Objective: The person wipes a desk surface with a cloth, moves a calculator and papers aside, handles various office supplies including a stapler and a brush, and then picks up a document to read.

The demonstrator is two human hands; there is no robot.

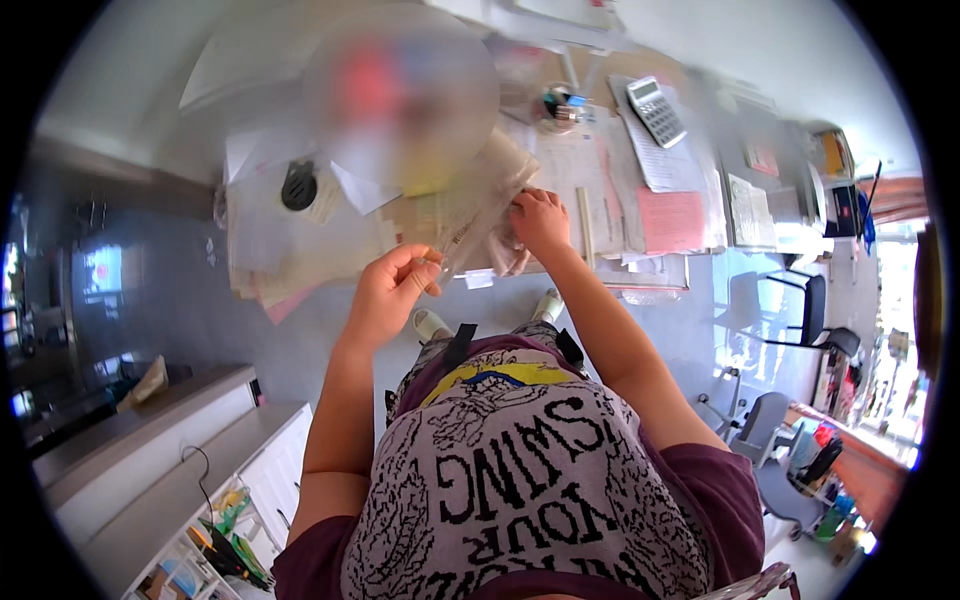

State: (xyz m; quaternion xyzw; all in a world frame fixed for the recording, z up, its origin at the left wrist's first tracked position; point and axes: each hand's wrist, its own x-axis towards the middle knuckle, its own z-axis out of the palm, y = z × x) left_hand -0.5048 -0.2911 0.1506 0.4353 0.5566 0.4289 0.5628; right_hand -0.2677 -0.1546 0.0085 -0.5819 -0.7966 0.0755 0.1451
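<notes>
A clear plastic bag (474, 225) with dark printing lies slantwise over the near edge of a paper-covered desk. My left hand (397, 291) pinches the bag's near end between thumb and fingers, just off the desk edge. Farther in, my right hand (541, 223) curls its fingers over the bag's right side. Under that wrist hangs a crumpled pinkish piece (510, 256), whose material I cannot make out. Beyond the bag, yellow paper (426, 178) shows partly, and a round blurred patch hides what is above it.
On the desk are a calculator (657, 112), a pen holder (561, 109), a pink sheet (670, 220), a pale strip (585, 225) and a black round object (299, 186). A low cabinet (274, 457) stands behind on the left. Office chairs (772, 427) are at the right.
</notes>
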